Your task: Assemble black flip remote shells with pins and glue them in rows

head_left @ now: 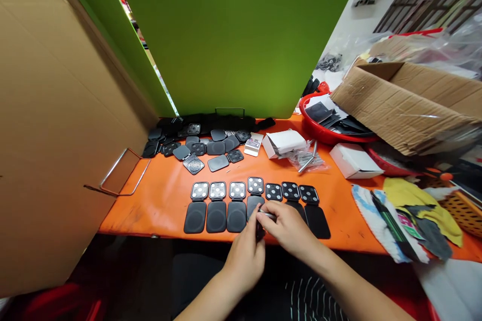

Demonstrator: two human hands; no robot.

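Observation:
My left hand (245,255) is closed around a small black piece (259,231), mostly hidden by the fingers. Pinched in my right hand (286,224) is a short silvery metal rod (268,214), whose end meets the fingertips of my left hand. Both hands are together over the table's front edge. Just beyond them runs a row of several black hinged pieces, each with a square part bearing silvery dots (237,190) and a flat rounded plate (216,217) nearer me. My hands cover part of the row's middle.
More black pieces (216,148) lie heaped at the back of the orange table (161,200). A white box (284,141) and bagged metal rods (309,158) stand behind the row. Right are a red basin (320,130), cardboard box (410,105) and cloths (437,210). A green panel (233,35) closes the back.

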